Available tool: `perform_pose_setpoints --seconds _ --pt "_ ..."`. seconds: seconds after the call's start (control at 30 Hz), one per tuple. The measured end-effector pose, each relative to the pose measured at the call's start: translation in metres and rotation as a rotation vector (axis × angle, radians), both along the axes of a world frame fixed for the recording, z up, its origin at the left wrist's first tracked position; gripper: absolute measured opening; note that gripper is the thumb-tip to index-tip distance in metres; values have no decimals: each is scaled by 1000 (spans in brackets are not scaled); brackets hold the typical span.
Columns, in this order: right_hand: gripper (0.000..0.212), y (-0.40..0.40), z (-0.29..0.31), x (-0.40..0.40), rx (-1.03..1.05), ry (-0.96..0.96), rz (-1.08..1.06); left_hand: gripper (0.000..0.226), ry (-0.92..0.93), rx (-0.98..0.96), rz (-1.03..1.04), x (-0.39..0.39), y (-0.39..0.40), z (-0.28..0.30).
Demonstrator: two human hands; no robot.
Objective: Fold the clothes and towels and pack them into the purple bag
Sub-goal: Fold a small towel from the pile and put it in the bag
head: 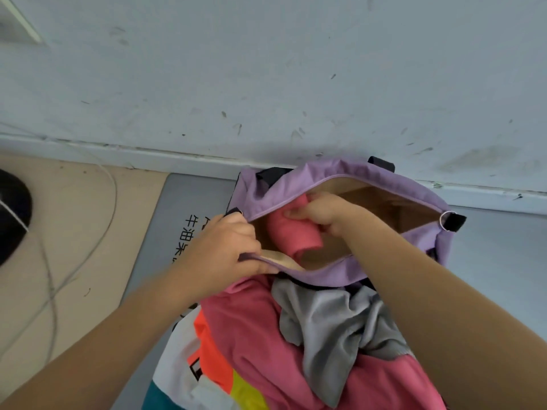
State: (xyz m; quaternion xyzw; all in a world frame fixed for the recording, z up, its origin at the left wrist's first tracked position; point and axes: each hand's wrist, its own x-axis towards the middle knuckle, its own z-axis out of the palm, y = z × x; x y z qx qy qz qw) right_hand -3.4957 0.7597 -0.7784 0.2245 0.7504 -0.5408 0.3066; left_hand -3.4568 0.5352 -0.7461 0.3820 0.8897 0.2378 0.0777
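The purple bag (331, 176) stands open against the wall, its tan lining showing. My left hand (225, 247) grips the near left rim of the bag's opening and holds it apart. My right hand (319, 213) is inside the opening, fingers curled around a rolled pink cloth (293, 235) that sits in the left part of the bag. In front of the bag lies a loose heap: a pink garment (251, 329), a crumpled grey cloth (331, 321) on top of it, and a multicoloured item (207, 377) with orange, yellow, white and teal patches at the lower left.
A scuffed white wall (266, 69) rises directly behind the bag. The grey surface (189, 199) with printed black characters lies under the bag. To the left is a beige floor (74, 232) with thin white cables and a black object (11, 214) at the edge.
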Motion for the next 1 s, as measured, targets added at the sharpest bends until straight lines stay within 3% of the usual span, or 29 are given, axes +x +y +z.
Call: perform_pose_setpoints --seconds 0.07,0.13,0.2,0.27,0.37,0.4,0.47,0.57,0.63,0.73,0.8,0.93,1.0 --pt "49 -6 -23 2 -48 -59 -96 71 -126 -54 107 0 -5 -2" --pt "50 -6 -43 9 188 -86 -61 85 -164 -172 160 1 -9 -4" --pt "50 -5 -58 16 308 -93 -149 83 -130 -265 192 3 -8 -7" --pt "44 -7 -67 21 173 -31 -329 70 -49 -248 277 5 -6 -11" --pt "35 -16 -72 25 -351 29 -528 29 -3 -117 363 3 -3 -14" --pt "33 -17 -75 26 -467 40 -574 41 -33 -122 383 1 -1 -15" --pt "33 -21 -80 26 -470 64 -616 85 -90 -157 378 -1 -2 -23" --pt "47 -25 -89 26 -152 55 -648 114 -71 -95 320 -2 -3 -31" --pt "55 -30 -87 27 -135 37 -511 119 -69 -68 270 -3 -6 -33" --pt "57 -35 -78 26 -393 -61 -208 120 -108 -30 271 -3 -10 -33" --pt "56 -35 -77 25 -554 -61 -237 120 -136 -13 267 -4 -11 -33" --pt "48 -46 -82 22 -234 9 -400 118 -165 -14 271 -5 -13 -35" --pt "46 -56 -82 18 -321 22 -386 117 -168 -3 268 -5 -14 -38"
